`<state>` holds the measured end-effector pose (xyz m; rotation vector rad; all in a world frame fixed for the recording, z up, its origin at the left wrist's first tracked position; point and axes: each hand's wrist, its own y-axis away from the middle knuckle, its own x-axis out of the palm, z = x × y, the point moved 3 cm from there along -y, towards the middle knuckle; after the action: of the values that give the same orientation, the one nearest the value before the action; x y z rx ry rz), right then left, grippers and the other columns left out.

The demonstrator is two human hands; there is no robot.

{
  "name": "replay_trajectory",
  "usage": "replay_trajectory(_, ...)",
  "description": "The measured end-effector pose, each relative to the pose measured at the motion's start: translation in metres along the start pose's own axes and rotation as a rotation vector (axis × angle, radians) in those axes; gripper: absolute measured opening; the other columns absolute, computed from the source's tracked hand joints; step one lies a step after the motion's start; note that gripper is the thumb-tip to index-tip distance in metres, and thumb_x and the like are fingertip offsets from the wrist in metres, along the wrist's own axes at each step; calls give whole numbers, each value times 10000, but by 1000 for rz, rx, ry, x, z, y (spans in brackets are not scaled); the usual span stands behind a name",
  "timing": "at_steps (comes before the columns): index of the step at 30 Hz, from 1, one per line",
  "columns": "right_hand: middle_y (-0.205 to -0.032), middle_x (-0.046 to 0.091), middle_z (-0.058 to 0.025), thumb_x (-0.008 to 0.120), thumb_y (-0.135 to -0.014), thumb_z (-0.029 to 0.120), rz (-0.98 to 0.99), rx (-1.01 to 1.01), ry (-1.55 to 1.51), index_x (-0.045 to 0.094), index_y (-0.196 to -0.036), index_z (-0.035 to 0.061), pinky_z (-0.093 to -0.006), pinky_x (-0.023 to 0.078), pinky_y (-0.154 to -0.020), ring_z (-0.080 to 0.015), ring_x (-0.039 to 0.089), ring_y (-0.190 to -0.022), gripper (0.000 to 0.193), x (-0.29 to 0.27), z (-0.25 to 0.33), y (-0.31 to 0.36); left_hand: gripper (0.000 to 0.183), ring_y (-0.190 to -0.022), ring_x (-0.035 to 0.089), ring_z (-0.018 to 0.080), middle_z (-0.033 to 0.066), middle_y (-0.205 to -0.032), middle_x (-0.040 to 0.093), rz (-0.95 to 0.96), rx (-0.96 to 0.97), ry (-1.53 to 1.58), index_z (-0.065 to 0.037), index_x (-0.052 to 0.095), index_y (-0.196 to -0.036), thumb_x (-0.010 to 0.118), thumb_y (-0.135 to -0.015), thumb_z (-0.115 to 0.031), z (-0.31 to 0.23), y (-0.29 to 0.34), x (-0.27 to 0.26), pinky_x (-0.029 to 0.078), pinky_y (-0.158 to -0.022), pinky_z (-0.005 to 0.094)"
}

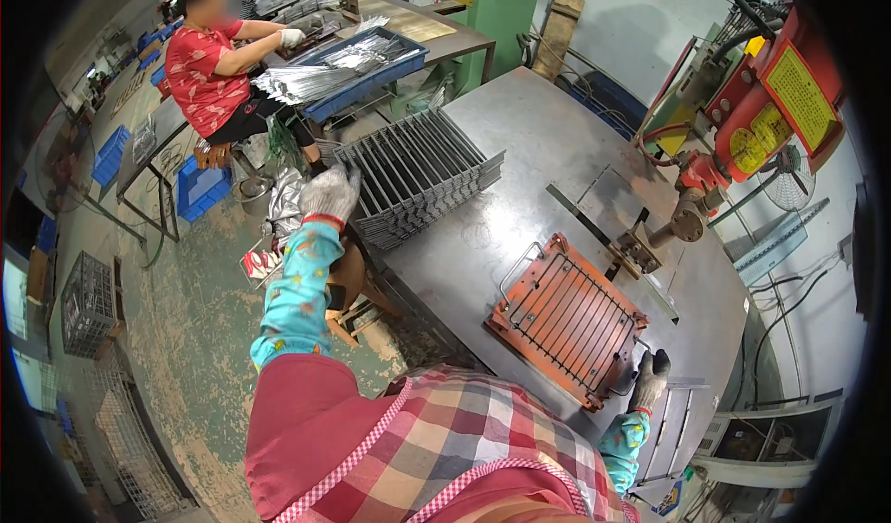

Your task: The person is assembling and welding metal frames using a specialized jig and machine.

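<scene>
My left hand (331, 195), in a pale work glove, is at the near left corner of a stack of dark metal racks (418, 170). Its fingers look extended along the stack's edge; whether they touch it is hard to see. At the lower right, my right hand (649, 384), gloved with dark fingertips, is closed around the side handle of an orange-red plate fixture (566, 323). Parallel thin rods (580, 314) lie across that plate inside a wire frame. A second wire handle (520, 272) stands at the plate's far left side.
The fixture and racks stand on a metal table (501, 212). Red welding equipment (775, 105) with a lower arm (682, 226) is at right. A wooden stool (357, 286) stands by the table's left edge. A seated co-worker (209, 68) works beside a blue tray (367, 77) of metal parts.
</scene>
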<state>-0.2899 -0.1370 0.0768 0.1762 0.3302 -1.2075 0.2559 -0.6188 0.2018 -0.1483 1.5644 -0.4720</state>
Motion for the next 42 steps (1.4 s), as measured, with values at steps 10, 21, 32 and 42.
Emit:
replay_trajectory(10,-952,623,-238,433,-904,285,9,259,627,578,-1065,57,-474,473,-752,-419,591,-891,314,30,-7,23,553,-1064,564,248,160,-1194,574,427,252,1246,6,449,-1293,667,-841,-227,-238,66,53,455,-901,346)
replay_trajectory(21,-817,618,-241,462,-912,399,-205,373,248,529,-998,31,-491,466,-727,-424,600,-825,384,-24,30,239,308,-439,256,24,-80,-574,299,1234,319,1385,-64,568,-986,556,-908,-361,-292,138,-14,200,-393,222)
replay_trajectory(32,-909,634,-223,546,-875,349,-710,846,151,576,-1039,29,-446,471,-769,-377,614,-884,361,-124,-124,571,283,-457,274,27,-86,-633,331,2295,804,1219,-75,573,-1045,525,-935,-331,-360,449,-176,212,-382,226)
replay_trajectory(42,-621,617,-107,522,-897,437,-2268,1198,-95,651,-867,46,-378,422,-471,-222,579,-503,413,-174,-128,1005,156,-394,260,43,-60,-557,322,2631,940,700,-97,571,-923,515,-945,-241,-325,688,-194,222,-354,217)
